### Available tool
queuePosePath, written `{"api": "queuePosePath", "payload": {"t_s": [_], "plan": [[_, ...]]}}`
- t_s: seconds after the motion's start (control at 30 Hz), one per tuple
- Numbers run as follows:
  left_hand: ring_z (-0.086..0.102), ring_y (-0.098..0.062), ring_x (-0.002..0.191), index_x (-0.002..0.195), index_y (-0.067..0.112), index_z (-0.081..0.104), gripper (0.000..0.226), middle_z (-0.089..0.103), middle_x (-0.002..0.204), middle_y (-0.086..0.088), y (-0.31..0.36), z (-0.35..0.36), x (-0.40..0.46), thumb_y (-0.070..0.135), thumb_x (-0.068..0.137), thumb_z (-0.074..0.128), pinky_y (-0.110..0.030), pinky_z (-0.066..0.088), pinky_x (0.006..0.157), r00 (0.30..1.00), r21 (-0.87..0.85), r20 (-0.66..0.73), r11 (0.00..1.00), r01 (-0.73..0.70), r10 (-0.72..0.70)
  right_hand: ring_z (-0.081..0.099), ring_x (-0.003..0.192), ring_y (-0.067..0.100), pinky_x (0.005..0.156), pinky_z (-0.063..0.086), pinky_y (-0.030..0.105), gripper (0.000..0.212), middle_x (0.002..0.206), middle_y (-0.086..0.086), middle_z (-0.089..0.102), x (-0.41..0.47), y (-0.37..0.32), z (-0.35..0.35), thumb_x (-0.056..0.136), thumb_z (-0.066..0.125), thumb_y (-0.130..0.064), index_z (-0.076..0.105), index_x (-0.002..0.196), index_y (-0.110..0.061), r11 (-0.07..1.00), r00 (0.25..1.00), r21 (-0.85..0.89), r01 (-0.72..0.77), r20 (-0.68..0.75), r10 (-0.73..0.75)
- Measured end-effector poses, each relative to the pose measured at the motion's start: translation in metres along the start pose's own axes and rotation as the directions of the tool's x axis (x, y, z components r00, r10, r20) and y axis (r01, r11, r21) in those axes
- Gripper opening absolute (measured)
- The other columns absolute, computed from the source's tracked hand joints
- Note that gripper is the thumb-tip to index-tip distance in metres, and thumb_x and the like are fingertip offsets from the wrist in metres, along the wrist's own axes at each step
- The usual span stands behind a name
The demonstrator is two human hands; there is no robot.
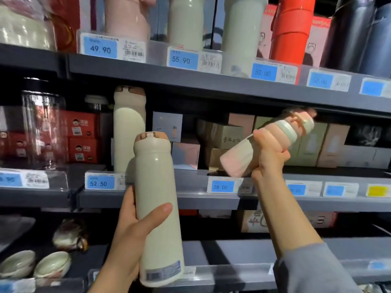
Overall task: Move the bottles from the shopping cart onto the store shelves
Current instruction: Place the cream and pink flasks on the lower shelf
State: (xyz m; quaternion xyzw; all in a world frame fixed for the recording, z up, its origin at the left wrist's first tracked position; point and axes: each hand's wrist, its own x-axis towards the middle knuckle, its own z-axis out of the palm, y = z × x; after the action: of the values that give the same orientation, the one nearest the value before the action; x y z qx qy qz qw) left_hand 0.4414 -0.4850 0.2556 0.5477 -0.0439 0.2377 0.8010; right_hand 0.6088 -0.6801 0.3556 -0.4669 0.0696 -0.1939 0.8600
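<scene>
The pink bottle (264,144) lies tilted in the right hand (269,157), its long axis running from base at lower left to cap at upper right, cap already in the middle shelf (160,199) opening near the boxes (224,138). The fingers wrap its waist firmly. The cream bottle (157,208) stands upright in the left hand (131,231), held low with the thumb across its front, before the shelf edge and just in front of a matching bottle (129,127). The right hand looks nearer to placing. Price tags read 52.50 (99,183), 58.00 (220,186), 49.90 (100,48) and 55.90 (181,59); other writing is blurred.
</scene>
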Motion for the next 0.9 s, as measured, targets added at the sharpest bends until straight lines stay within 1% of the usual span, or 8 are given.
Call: {"api": "queuePosePath", "payload": {"t_s": [0.13,0.27,0.37,0.5,0.7,0.8,0.83,0.9], "plan": [[0.072,-0.014,0.082,0.117,0.039,0.057,0.084,0.074,0.096,0.005,-0.002,0.004,0.006,0.036,0.036,0.079,-0.023,0.056,0.056,1.0,0.005,-0.008,1.0,-0.004,0.004,0.062,0.091,0.021,0.08,0.055,0.043,0.089,0.109,0.005,0.059,0.016,-0.005,-0.008,0.066,0.084,-0.026,0.031,0.137,-0.024,0.98,0.991,-0.2,0.01,0.131,0.016],[0.072,-0.016,0.08,0.115,0.037,0.057,0.084,0.073,0.093,0.002,-0.005,0.011,0.012,0.036,0.035,0.08,-0.024,0.056,0.055,1.0,0.024,0.006,1.0,-0.013,0.012,0.058,0.095,0.019,0.072,0.051,0.038,0.084,0.112,0.005,0.056,0.026,-0.008,-0.014,0.068,0.084,-0.022,0.033,0.134,-0.022,0.925,0.961,-0.338,0.176,0.263,-0.086],[0.072,-0.017,0.084,0.118,0.037,0.056,0.086,0.073,0.096,0.002,-0.01,0.013,0.015,0.037,0.036,0.081,-0.025,0.056,0.058,1.0,0.05,0.018,0.998,-0.026,0.025,0.059,0.097,0.017,0.074,0.054,0.038,0.076,0.109,0.001,0.056,0.031,-0.006,-0.021,0.069,0.084,-0.017,0.036,0.127,-0.022,0.866,0.908,-0.398,0.301,0.398,-0.132],[0.071,-0.017,0.086,0.12,0.037,0.054,0.088,0.072,0.096,0.004,-0.012,0.017,0.017,0.038,0.036,0.08,-0.025,0.056,0.059,0.998,0.09,0.04,0.995,-0.045,0.041,0.057,0.098,0.012,0.072,0.049,0.028,0.075,0.11,-0.003,0.056,0.04,-0.005,-0.023,0.07,0.083,-0.015,0.037,0.128,-0.02,0.837,0.859,-0.412,0.359,0.497,-0.124],[0.071,-0.015,0.088,0.118,0.039,0.053,0.086,0.071,0.098,0.007,-0.013,0.02,0.022,0.04,0.036,0.08,-0.023,0.056,0.06,0.997,0.142,0.043,0.987,-0.072,0.066,0.055,0.099,0.013,0.074,0.049,0.031,0.073,0.113,-0.001,0.053,0.054,-0.003,-0.026,0.072,0.082,-0.023,0.034,0.127,-0.024,0.816,0.85,-0.465,0.344,0.524,-0.06],[0.07,-0.013,0.091,0.12,0.04,0.051,0.087,0.07,0.102,0.009,-0.012,0.022,0.025,0.043,0.037,0.08,-0.024,0.056,0.062,0.995,0.195,0.045,0.976,-0.098,0.091,0.054,0.099,0.01,0.071,0.047,0.028,0.073,0.12,0.0,0.052,0.048,-0.006,-0.029,0.073,0.081,-0.028,0.034,0.128,-0.025,0.798,0.855,-0.494,0.344,0.517,-0.048],[0.069,-0.011,0.092,0.12,0.042,0.05,0.088,0.069,0.103,0.012,-0.011,0.022,0.026,0.044,0.038,0.08,-0.023,0.056,0.062,0.994,0.216,0.044,0.971,-0.106,0.099,0.053,0.1,0.01,0.073,0.046,0.027,0.074,0.123,-0.001,0.051,0.043,-0.006,-0.032,0.073,0.081,-0.032,0.036,0.131,-0.025,0.78,0.868,-0.496,0.382,0.481,-0.12],[0.067,-0.004,0.093,0.118,0.049,0.047,0.087,0.066,0.102,0.021,-0.009,0.024,0.027,0.047,0.037,0.079,-0.019,0.055,0.062,0.991,0.265,0.047,0.955,-0.134,0.126,0.051,0.106,0.011,0.082,0.046,0.028,0.067,0.126,-0.002,0.049,0.025,-0.005,-0.043,0.074,0.079,-0.038,0.042,0.129,-0.026,0.72,0.852,-0.459,0.521,0.328,-0.408]]}}
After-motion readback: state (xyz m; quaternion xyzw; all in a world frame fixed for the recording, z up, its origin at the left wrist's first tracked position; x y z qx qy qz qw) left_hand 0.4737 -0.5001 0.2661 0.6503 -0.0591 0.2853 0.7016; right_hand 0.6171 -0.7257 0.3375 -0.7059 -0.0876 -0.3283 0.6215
